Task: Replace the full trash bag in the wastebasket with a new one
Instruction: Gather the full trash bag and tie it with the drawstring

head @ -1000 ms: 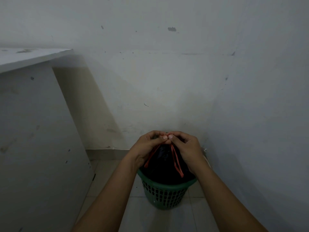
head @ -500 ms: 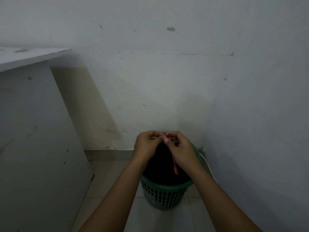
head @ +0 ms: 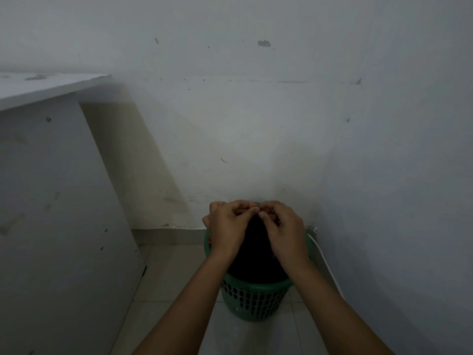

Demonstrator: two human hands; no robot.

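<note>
Two white walls (head: 256,124) meet in a dim corner, their paint marked with small dark chips. At the left stands a white cabinet (head: 51,201) whose flat top juts toward the corner. Pale floor tiles (head: 174,278) run below. On them, in the corner, stands a round green plastic wastebasket (head: 252,298) with a slotted, lattice-like side; it is upright, its long axis vertical and its mouth facing up. A full black trash bag (head: 256,254) sits inside and bulges above the rim, narrowing upward to a gathered neck. Two bare forearms reach in from the bottom edge. The left hand (head: 229,226) and the right hand (head: 284,229) meet over the bag's top, fingers curled inward, fingertips touching and pinching the gathered neck; the drawstring is mostly hidden in the fingers. A thin white cable (head: 325,260) runs down the right wall just beside the basket.
</note>
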